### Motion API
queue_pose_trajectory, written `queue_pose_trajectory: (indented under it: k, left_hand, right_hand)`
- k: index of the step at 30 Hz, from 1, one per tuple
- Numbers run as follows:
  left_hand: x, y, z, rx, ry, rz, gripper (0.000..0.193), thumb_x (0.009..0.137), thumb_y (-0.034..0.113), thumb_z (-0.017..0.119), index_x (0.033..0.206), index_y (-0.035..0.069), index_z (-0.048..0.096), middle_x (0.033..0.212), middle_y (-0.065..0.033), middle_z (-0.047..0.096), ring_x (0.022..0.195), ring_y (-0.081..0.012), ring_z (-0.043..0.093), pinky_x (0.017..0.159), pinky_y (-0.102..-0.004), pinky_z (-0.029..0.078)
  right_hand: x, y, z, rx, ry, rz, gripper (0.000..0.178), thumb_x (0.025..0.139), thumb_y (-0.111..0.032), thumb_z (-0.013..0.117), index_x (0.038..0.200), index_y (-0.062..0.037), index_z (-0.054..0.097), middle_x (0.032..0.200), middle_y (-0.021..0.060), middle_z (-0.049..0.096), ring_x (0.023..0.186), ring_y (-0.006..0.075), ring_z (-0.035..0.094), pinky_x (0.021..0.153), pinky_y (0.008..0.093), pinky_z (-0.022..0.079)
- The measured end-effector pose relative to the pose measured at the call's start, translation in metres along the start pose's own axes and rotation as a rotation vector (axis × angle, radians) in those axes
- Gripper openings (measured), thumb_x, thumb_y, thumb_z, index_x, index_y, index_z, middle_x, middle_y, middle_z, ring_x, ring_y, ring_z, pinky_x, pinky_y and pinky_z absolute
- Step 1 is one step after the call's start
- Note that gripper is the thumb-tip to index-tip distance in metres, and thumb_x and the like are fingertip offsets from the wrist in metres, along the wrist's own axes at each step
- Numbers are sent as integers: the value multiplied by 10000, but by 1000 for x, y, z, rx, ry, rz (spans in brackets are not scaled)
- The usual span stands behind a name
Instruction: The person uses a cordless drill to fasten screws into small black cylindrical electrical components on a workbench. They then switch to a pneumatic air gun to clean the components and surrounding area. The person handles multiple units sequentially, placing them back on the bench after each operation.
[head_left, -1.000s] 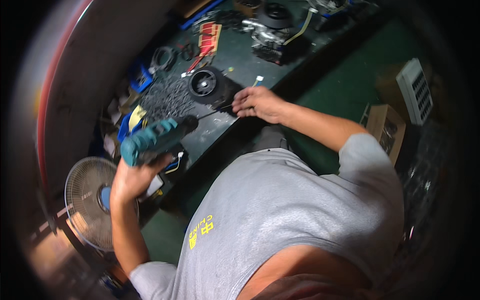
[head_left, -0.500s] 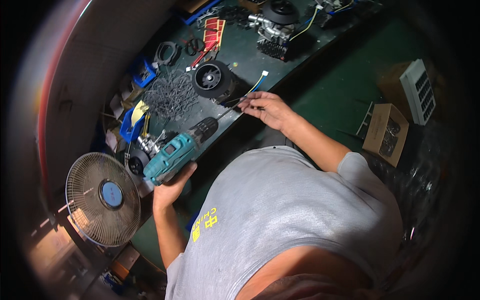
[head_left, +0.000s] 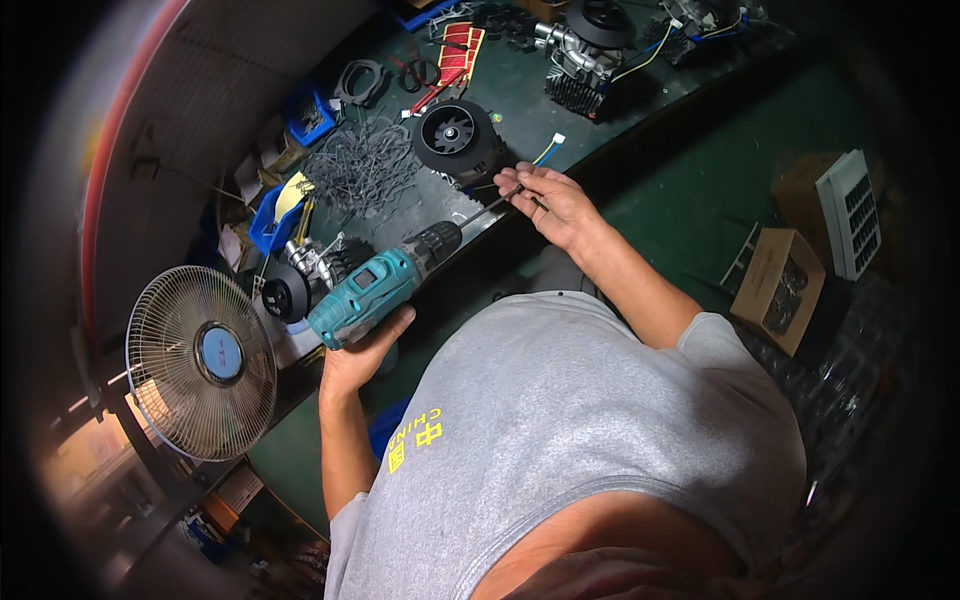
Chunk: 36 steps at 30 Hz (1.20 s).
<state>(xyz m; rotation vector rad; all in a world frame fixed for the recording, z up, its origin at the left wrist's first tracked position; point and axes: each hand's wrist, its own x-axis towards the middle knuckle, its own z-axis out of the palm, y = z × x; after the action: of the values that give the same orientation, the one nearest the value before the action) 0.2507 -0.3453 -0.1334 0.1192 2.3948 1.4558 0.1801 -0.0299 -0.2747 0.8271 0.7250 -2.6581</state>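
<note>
My left hand is wrapped round the grip of a teal cordless drill, whose long thin bit points up and to the right. At the bit's tip, the fingers of my right hand are pinched together. A small dark piece shows among them, too small to name. Just beyond the bit stands a black motor unit with a round fan wheel on the bench. Its yellow and blue wires end in a white connector, close behind my right fingers.
A pile of grey ties lies left of the motor unit, beside blue bins. Similar units stand at the back and another by the desk fan. An open carton sits at right.
The whole view has shifted, so the bench things appear farther right and higher. Both hands and the drill keep nearly the same place relative to the motor unit. My right fingers have shifted slightly.
</note>
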Motion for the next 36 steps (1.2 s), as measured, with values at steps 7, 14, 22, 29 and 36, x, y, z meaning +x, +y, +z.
queue_pose_trajectory:
  k: [7,14,22,29,36]
  left_hand:
    - [12,18,-3,235,-117,310,244,813,64,820,1028,36,710,891,-80,722,742,-202,686,727,-321,550]
    - [53,83,-17,452,-196,283,271,773,82,808,1015,28,700,861,-146,720,766,-294,717,731,-351,560]
    - [121,151,-12,761,-289,343,277,819,194,785,1060,79,711,853,-142,732,812,-306,718,763,-413,568]
    - [143,166,-1,929,-307,393,313,842,222,788,1119,102,708,933,-123,749,908,-282,731,832,-426,593]
    - [153,170,1,1011,-353,417,370,824,246,800,1147,98,696,959,-141,747,920,-296,730,837,-428,594]
  right_hand:
    - [1,7,2,-79,33,-37,160,981,-12,594,1131,19,547,1114,190,666,1044,314,699,900,404,600]
    - [14,3,6,-389,-37,-200,227,1002,-75,553,1194,46,550,970,152,690,789,221,705,670,334,604]
    - [36,-7,4,-709,-37,-236,435,914,-54,528,1343,3,574,929,74,716,635,119,618,520,254,477]
    - [47,-3,-6,-768,-152,-273,408,902,-87,508,1287,-44,636,911,21,698,628,99,609,522,243,474]
    - [48,-4,-9,-743,-208,-280,396,911,-110,509,1277,-13,623,865,0,645,628,87,602,527,234,474]
